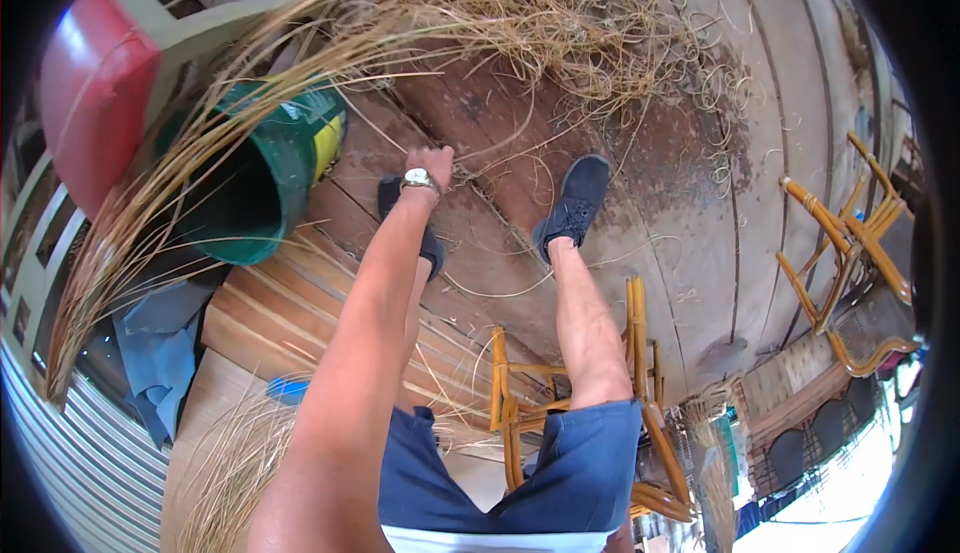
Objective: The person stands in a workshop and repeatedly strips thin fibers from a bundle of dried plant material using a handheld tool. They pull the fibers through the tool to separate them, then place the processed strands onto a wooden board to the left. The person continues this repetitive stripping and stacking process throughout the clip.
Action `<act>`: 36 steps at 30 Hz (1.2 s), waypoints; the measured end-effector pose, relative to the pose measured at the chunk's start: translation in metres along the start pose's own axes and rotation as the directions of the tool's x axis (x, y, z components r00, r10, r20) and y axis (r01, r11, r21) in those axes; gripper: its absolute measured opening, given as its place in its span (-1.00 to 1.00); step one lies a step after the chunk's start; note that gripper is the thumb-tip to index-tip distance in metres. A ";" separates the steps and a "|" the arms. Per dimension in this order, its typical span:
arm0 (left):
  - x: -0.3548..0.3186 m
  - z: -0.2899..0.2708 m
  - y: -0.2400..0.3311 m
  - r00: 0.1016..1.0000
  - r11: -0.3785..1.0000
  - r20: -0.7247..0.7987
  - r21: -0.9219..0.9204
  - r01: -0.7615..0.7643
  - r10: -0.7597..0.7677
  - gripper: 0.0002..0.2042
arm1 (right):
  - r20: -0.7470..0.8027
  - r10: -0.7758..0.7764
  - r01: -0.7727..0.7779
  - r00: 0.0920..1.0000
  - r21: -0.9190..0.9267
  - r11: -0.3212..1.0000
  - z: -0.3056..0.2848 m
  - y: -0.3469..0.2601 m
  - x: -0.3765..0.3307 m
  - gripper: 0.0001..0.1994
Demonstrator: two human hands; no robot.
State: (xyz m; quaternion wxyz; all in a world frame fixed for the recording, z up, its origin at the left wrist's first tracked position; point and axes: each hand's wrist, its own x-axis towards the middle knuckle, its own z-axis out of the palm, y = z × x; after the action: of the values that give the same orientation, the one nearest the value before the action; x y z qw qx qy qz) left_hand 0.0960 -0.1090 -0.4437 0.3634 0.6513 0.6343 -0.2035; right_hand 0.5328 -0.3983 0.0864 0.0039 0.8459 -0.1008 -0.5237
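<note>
My left hand, with a watch on its wrist, reaches down close to the floor beside my left shoe. Its fingers are closed, and thin tan cane strands meet it from both sides; the pinch itself is small and partly hidden. Beyond it spreads a large tangled heap of cane strips, curly at the right end. A long bundle of the same strips arches down to the left over a green bucket lying on its side. My right hand is out of view; only a bit of arm shows at the lower edge.
A red-padded chair stands at the far left. Wooden slats, a blue cloth and more loose strips lie at the lower left. Cane frames surround my right leg; others stand on the right.
</note>
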 end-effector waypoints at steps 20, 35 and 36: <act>-0.294 -0.437 0.236 0.705 0.453 -0.679 -0.573 -0.683 0.205 -0.84 | 0.152 -0.575 0.594 0.804 -0.247 0.765 0.053 -0.116 -0.178 -0.72; -0.381 -0.351 -0.032 0.868 0.624 -0.070 -0.723 0.295 -0.492 -0.49 | 0.227 -0.534 0.575 0.814 -0.448 0.685 -0.005 -0.197 -0.107 -0.71; -0.412 -0.336 -0.048 0.830 0.566 0.024 -0.721 0.401 -0.558 -0.49 | 0.217 -0.534 0.569 0.817 -0.447 0.690 -0.004 -0.205 -0.111 -0.71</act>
State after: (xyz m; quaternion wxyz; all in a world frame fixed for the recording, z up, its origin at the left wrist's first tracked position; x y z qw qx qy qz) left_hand -0.0624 -0.1460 0.0645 0.4440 0.2832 0.8496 0.0293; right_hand 0.5224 -0.1789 0.1637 0.0582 0.7880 0.2946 -0.5374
